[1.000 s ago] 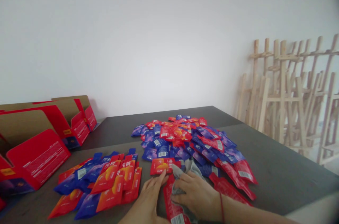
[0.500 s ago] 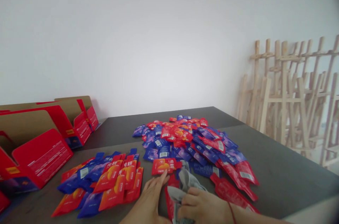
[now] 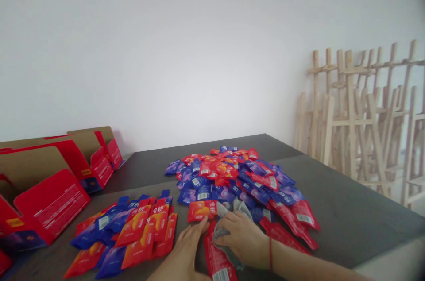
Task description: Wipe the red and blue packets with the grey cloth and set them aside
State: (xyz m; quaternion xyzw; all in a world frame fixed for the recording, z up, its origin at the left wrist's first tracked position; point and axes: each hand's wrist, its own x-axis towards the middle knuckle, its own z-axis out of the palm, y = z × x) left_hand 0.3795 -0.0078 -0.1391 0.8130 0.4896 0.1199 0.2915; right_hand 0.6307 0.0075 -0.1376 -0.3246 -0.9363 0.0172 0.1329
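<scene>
My right hand (image 3: 244, 241) is closed on a grey cloth (image 3: 232, 212) and presses it onto a long red sachet (image 3: 217, 259) lying on the dark table (image 3: 348, 214). My left hand (image 3: 189, 245) lies flat with its fingers stretched out. Its fingertips touch the top end of that sachet, just below another red sachet (image 3: 202, 210). A big loose heap of red and blue sachets (image 3: 239, 179) spreads behind my hands. To my left, a smaller fanned group of red and blue sachets (image 3: 129, 230) lies in overlapping rows.
Open red-and-brown cardboard display boxes (image 3: 49, 183) stand in a row along the table's left side. Wooden easel frames (image 3: 365, 121) lean against the white wall at the right. The table's right edge runs close behind the heap.
My right hand with the cloth slid back up along the red sachet after dipping toward me. The left hand barely moved. The view shifted slightly.
</scene>
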